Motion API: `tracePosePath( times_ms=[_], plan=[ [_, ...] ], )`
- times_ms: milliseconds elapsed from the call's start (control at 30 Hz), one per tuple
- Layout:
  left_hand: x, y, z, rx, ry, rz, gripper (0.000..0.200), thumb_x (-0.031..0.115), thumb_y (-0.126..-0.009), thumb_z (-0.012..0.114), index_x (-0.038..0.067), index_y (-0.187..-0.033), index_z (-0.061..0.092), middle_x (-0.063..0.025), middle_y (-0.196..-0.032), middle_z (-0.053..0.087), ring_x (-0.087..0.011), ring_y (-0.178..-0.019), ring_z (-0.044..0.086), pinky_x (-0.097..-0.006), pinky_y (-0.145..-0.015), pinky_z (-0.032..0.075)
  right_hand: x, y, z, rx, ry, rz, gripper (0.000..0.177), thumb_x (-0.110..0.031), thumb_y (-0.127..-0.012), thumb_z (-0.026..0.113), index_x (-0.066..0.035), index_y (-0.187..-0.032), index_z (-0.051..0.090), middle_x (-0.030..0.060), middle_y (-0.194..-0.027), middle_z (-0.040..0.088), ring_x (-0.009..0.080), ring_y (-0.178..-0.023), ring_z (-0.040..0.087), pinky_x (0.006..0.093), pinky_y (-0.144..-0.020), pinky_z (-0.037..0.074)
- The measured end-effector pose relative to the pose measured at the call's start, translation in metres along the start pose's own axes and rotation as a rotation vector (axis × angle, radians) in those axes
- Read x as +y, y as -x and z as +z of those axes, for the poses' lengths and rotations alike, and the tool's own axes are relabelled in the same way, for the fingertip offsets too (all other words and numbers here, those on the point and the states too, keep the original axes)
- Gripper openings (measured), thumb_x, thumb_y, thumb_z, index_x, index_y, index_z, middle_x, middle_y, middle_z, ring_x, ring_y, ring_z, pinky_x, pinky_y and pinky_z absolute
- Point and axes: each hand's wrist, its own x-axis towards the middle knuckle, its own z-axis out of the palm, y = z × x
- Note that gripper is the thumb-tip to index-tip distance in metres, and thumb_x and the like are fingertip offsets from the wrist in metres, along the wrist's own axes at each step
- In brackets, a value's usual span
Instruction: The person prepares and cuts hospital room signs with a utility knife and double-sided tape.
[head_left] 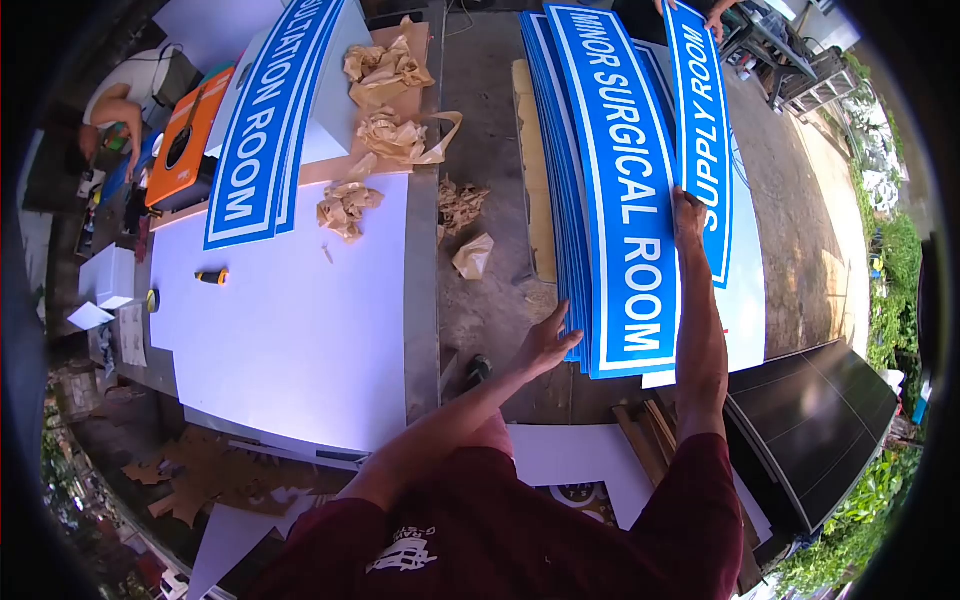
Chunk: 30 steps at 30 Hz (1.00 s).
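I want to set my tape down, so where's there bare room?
The white sheet at left is bare between the yellow-and-black tool and its near edge. It's crowded farther off, with blue signs and crumpled brown paper. The right side is mostly covered by the sign stack and SUPPLY ROOM sign.

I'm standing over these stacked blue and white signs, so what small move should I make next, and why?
I'd probably nudge the stack of long blue-and-white rectangular signs a little straighter with your left hand: its left edges look staggered, and that hand is right at their near end.
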Motion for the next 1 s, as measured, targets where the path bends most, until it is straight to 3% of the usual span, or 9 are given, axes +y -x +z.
tracePosePath(
  times_ms=[200, 300, 333, 433, 533, 700, 767, 900, 1000],
  plan=[
    [-0.016, -0.008, -0.008, -0.057, 0.140, 0.045, 0.076, 0.017, -0.101, 0.060, 0.004, -0.159, 0.013, -0.0241, -0.165, 0.013, -0.0393, -0.149, 0.024, -0.0401, -0.117, 0.035, 0.028, -0.039, 0.029, -0.006, 0.200, -0.041, 0.046, -0.042, -0.094, 0.065, 0.000, -0.112, 0.074, 0.0207, -0.107, 0.073, 0.0306, -0.100, 0.068, 0.0405, -0.088, 0.050],
    [-0.026, -0.009, -0.016, -0.037, 0.192, 0.148, 0.075, 0.017, -0.101, 0.061, 0.002, -0.158, 0.016, -0.0243, -0.162, 0.021, -0.0372, -0.147, 0.030, -0.0399, -0.116, 0.039, 0.020, -0.037, 0.023, 0.032, 0.390, -0.137, 0.049, -0.049, -0.092, 0.064, -0.005, -0.111, 0.076, 0.0223, -0.109, 0.072, 0.0382, -0.102, 0.068, 0.0439, -0.091, 0.051],
    [-0.015, 0.000, -0.028, -0.024, 0.141, 0.136, 0.071, 0.022, -0.101, 0.061, 0.000, -0.157, 0.022, -0.0245, -0.155, 0.039, -0.0363, -0.137, 0.047, -0.0429, -0.109, 0.047, 0.016, -0.035, 0.022, 0.033, 0.483, -0.156, 0.048, -0.049, -0.092, 0.064, -0.007, -0.109, 0.077, 0.0222, -0.109, 0.073, 0.0390, -0.103, 0.068, 0.0450, -0.092, 0.051],
    [0.028, 0.035, -0.085, 0.037, 0.412, -0.098, 0.065, 0.026, -0.102, 0.060, -0.001, -0.153, 0.029, -0.0240, -0.143, 0.052, -0.0355, -0.124, 0.060, -0.0452, -0.102, 0.053, 0.015, -0.050, 0.019, -0.049, 0.957, -0.218, 0.040, -0.047, -0.089, 0.068, -0.014, -0.110, 0.076, 0.0197, -0.107, 0.073, 0.0390, -0.102, 0.068, 0.0488, -0.091, 0.052],
    [0.026, 0.079, -0.177, 0.351, 0.631, 0.130, 0.056, 0.028, -0.104, 0.054, -0.003, -0.147, 0.036, -0.0253, -0.141, 0.053, -0.0385, -0.118, 0.064, -0.0466, -0.098, 0.055, -0.007, -0.014, 0.022, 0.378, 1.035, -0.486, 0.040, -0.038, -0.082, 0.077, -0.019, -0.117, 0.071, 0.0132, -0.101, 0.067, 0.0338, -0.094, 0.069, 0.0524, -0.086, 0.054],
    [0.063, 0.174, -0.338, 1.090, 0.571, 0.436, 0.074, 0.043, -0.102, 0.050, -0.005, -0.153, 0.024, -0.0303, -0.145, 0.044, -0.0400, -0.128, 0.053, -0.0507, -0.101, 0.051, -0.067, 0.032, 0.056, -0.024, 0.485, -0.752, 0.014, -0.018, -0.090, 0.067, -0.011, -0.096, 0.077, 0.0139, -0.088, 0.074, 0.0299, -0.077, 0.073, 0.0375, -0.069, 0.055],
    [0.078, 0.206, -0.389, 1.286, 0.405, 0.501, 0.080, 0.047, -0.101, 0.051, -0.007, -0.153, 0.024, -0.0279, -0.146, 0.044, -0.0383, -0.128, 0.053, -0.0476, -0.101, 0.051, -0.117, 0.093, 0.083, -0.110, 0.389, -0.506, 0.020, -0.022, -0.094, 0.066, -0.007, -0.102, 0.077, 0.0142, -0.088, 0.075, 0.0230, -0.070, 0.072, 0.0329, -0.065, 0.054],
    [0.103, 0.236, -0.454, 1.309, 0.121, 0.358, 0.081, 0.047, -0.096, 0.063, -0.008, -0.149, 0.035, -0.0236, -0.136, 0.056, -0.0331, -0.122, 0.058, -0.0429, -0.095, 0.054, -0.196, 0.204, 0.143, -0.348, 0.130, -0.449, 0.032, -0.029, -0.098, 0.063, -0.001, -0.105, 0.075, 0.0066, -0.071, 0.066, 0.0120, -0.058, 0.061, 0.0281, -0.058, 0.049],
    [0.105, 0.247, -0.477, 1.283, 0.044, 0.373, 0.062, 0.030, -0.092, 0.073, -0.011, -0.134, 0.054, -0.0184, -0.103, 0.069, -0.0226, -0.094, 0.068, -0.0334, -0.076, 0.061, -0.234, 0.278, 0.204, -0.556, -0.052, -0.327, 0.024, -0.018, -0.097, 0.061, 0.001, -0.106, 0.072, 0.0037, -0.075, 0.065, 0.0088, -0.060, 0.058, 0.0250, -0.055, 0.048]
  ],
)
